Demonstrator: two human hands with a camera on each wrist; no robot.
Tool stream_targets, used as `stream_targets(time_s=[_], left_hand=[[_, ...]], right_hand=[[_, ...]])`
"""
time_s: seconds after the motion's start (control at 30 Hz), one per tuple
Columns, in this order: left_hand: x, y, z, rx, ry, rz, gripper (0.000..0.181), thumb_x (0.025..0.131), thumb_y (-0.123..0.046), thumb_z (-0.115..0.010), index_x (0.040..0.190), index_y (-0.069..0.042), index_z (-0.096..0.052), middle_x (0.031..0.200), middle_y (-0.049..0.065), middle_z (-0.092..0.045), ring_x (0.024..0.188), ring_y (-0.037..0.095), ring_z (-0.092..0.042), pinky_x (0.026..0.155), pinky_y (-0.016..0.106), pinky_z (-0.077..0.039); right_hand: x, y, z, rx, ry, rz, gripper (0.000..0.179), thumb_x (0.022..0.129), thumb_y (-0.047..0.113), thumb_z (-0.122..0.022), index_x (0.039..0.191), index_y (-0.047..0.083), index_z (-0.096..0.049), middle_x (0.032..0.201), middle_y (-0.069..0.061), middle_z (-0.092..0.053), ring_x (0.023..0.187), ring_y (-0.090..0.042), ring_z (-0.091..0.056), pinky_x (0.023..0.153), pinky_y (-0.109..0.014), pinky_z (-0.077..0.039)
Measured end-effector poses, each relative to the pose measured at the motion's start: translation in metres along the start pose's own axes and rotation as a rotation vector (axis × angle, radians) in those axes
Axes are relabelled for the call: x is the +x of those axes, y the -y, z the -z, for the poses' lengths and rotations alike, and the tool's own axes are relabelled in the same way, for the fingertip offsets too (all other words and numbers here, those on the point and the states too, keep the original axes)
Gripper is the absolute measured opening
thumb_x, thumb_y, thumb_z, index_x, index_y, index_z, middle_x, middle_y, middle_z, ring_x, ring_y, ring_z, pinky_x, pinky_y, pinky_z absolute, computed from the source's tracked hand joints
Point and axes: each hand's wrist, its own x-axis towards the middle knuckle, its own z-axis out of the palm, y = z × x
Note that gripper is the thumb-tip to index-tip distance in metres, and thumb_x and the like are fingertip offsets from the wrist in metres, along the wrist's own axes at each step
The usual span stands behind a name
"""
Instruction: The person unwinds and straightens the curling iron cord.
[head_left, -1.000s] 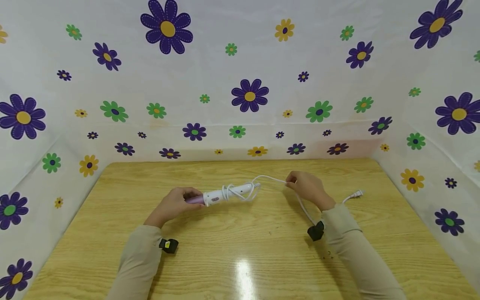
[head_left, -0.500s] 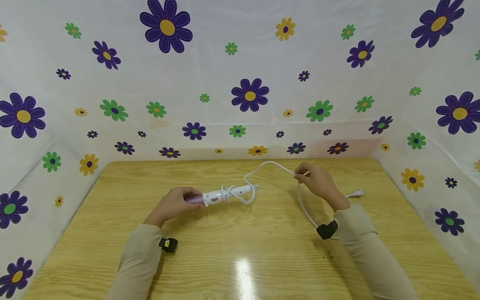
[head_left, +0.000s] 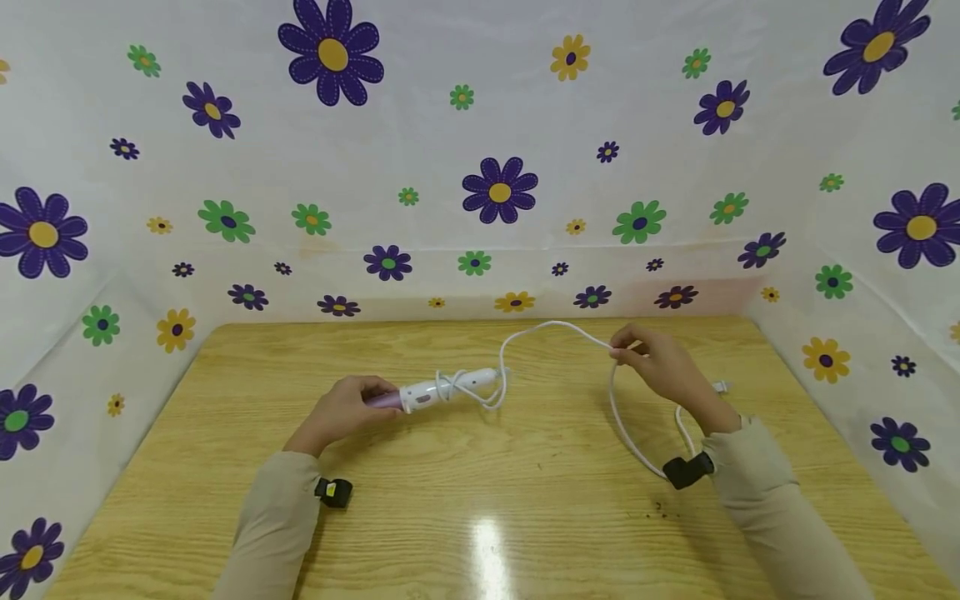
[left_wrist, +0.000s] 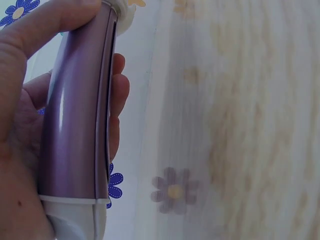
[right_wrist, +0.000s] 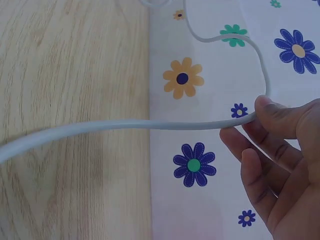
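My left hand point(head_left: 347, 412) grips the purple barrel of a white-handled curling iron point(head_left: 422, 396) at the left of the table. Fingers wrap behind the purple barrel point(left_wrist: 77, 115) in the left wrist view, with the thumb along its front. Loops of white cord point(head_left: 491, 403) are wound about the white handle. From there the cord arches up and right to my right hand point(head_left: 660, 364), which pinches it between thumb and fingertips. In the right wrist view the pinched cord point(right_wrist: 150, 125) runs off to the left. Its plug point(head_left: 721, 387) lies behind the right wrist, partly hidden.
Under both hands is a wooden table point(head_left: 420, 517). White cloth walls point(head_left: 420, 150) printed with flowers enclose its back and sides. Small dark specks point(head_left: 660, 510) lie on the table near the right forearm. A black wrist camera point(head_left: 686, 472) is beside the right sleeve.
My right hand has moved right and slightly up, drawing the cord into a larger arch away from the handle. The left hand has kept its grip on the curling iron almost in place.
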Motion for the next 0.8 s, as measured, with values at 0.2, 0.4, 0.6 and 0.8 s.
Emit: stream_targets(time_s=[0.2,0.4,0.6,0.8], left_hand=[[-0.001,0.005,0.003,0.038,-0.028,0.0,0.038,0.081,-0.033,-0.077,0.111,-0.011,-0.07,0.108,0.008,-0.069,0.09,0.018,-0.06,0.081,0.035,-0.048],[-0.002,0.01,0.006,0.047,-0.053,-0.001,0.039,0.081,-0.036,-0.076,0.111,-0.012,-0.07,0.108,0.008,-0.069,0.09,0.019,-0.06,0.081,0.035,-0.048],[-0.003,0.012,0.008,0.033,-0.059,0.008,0.04,0.081,-0.037,-0.076,0.112,-0.011,-0.069,0.11,0.01,-0.068,0.091,0.02,-0.06,0.081,0.036,-0.049],[-0.004,0.011,0.01,0.019,-0.062,0.016,0.039,0.081,-0.035,-0.076,0.112,-0.011,-0.069,0.109,0.011,-0.068,0.09,0.021,-0.059,0.08,0.035,-0.049]], right_hand=[[-0.015,-0.003,0.012,-0.012,-0.021,0.041,0.012,0.097,0.014,-0.058,0.1,0.004,-0.063,0.097,-0.015,-0.068,0.089,-0.036,-0.067,0.073,-0.046,-0.053],[-0.027,-0.007,0.021,-0.019,-0.014,0.072,0.008,0.095,0.011,-0.06,0.098,0.004,-0.063,0.096,-0.014,-0.068,0.089,-0.036,-0.067,0.073,-0.046,-0.053],[-0.029,-0.023,0.025,-0.046,0.023,0.076,0.005,0.093,0.006,-0.062,0.094,0.003,-0.066,0.092,-0.011,-0.069,0.089,-0.03,-0.065,0.075,-0.039,-0.052],[-0.027,-0.038,0.024,-0.048,0.074,0.029,0.009,0.094,0.012,-0.062,0.095,0.005,-0.067,0.093,-0.009,-0.069,0.087,-0.023,-0.062,0.073,-0.031,-0.049]])
